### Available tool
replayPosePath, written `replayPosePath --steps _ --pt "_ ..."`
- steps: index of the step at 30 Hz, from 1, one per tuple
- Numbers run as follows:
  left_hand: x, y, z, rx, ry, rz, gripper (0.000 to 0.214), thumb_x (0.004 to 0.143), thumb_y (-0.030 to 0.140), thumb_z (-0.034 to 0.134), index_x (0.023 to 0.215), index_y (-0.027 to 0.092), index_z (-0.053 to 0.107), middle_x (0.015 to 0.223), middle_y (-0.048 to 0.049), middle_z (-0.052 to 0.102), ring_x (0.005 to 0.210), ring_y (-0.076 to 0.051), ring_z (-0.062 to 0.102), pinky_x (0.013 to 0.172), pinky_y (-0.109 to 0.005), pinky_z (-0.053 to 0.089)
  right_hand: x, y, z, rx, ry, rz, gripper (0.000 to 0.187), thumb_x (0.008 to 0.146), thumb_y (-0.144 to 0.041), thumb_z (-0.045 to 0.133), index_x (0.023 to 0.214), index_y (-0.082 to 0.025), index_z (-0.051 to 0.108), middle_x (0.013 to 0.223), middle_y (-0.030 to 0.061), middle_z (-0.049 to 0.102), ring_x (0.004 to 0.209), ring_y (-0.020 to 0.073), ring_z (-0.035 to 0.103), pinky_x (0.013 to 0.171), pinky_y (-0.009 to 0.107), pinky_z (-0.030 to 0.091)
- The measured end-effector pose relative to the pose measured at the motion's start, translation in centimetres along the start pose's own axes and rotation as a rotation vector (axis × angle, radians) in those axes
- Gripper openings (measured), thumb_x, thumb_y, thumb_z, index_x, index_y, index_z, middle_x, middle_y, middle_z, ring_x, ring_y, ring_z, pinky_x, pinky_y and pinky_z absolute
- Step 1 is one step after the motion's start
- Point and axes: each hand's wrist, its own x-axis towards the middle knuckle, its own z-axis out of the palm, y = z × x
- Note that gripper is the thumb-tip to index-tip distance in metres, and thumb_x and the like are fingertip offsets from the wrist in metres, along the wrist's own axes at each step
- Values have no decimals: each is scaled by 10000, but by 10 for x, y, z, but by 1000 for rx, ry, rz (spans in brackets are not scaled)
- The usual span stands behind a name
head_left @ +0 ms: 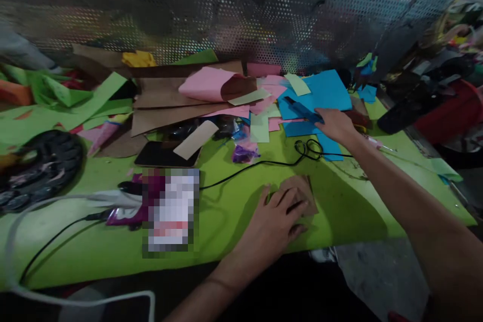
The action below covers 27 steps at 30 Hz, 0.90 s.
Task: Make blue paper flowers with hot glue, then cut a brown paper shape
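My left hand [277, 216] rests near the table's front edge with its fingers spread and slightly bent. Its fingertips lie over a small brown piece of paper or card [310, 196], partly covered by the hand. Farther back on the right, my right hand [335, 125] has its fingers closed around the near end of a long blue box cutter [302, 109]. The cutter's dark far end points left, over blue paper sheets [328, 88]. A curled black cable [271, 162] runs across the table between my two hands.
On the green table [234, 231], brown sheets [158, 93], a pink rolled sheet [207, 84] and green scraps crowd the back. A blurred-out phone-like item [173, 211], a dark phone [158, 154] and a black coiled object [49, 166] lie left. Perforated metal [226, 10] rises behind.
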Motion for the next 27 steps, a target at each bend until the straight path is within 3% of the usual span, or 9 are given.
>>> replayPosePath --steps 5,9,15,19,21,23,27 --pt "0 -3 3 -20 22 6 469 967 499 584 1410 344 567 1483 -35 587 1318 -266 548 1179 -594 361 27 -17 1 -26 -48 62 441 903 -211 593 1331 -109 621 1277 241 656 1160 388 623 894 471 529" --pt "-1 -6 8 18 81 12 464 946 508 615 1385 356 608 1426 -53 637 1264 -275 590 1159 -568 375 34 -37 -3 34 -40 33 395 855 -150 613 1246 -106 649 1242 215 685 1134 350 651 893 406 523" --pt "-2 -13 19 114 173 40 398 967 487 578 1335 363 665 1410 -57 661 1244 -289 614 1152 -547 352 33 -94 -1 189 -7 -115 462 949 -323 588 1381 -165 541 1288 113 709 1145 280 664 872 327 524" --pt "-3 -20 17 153 149 91 397 968 470 578 1346 381 658 1392 -39 681 1188 -283 649 1104 -515 393 26 -118 1 422 -61 -402 549 977 -386 615 1460 -163 482 1367 120 674 1194 261 647 890 301 509" --pt "-2 -21 15 155 143 105 428 964 460 586 1385 392 626 1412 -28 669 1191 -277 651 1103 -505 401 23 -109 -1 432 -55 -461 504 979 -338 613 1449 -184 514 1404 114 653 1234 262 625 924 306 495" --pt "-2 -20 14 148 132 100 456 960 440 597 1415 399 598 1441 -23 649 1202 -271 646 1123 -505 395 21 -83 -6 368 -18 -436 401 979 -288 591 1371 -202 603 1418 95 647 1270 259 600 966 309 474" --pt "-3 -16 15 139 116 36 457 962 383 596 1419 395 599 1474 -29 622 1244 -284 623 1171 -538 367 23 -3 -26 157 -55 -168 297 946 -243 607 1215 -226 732 1254 67 739 1151 248 655 910 300 468"
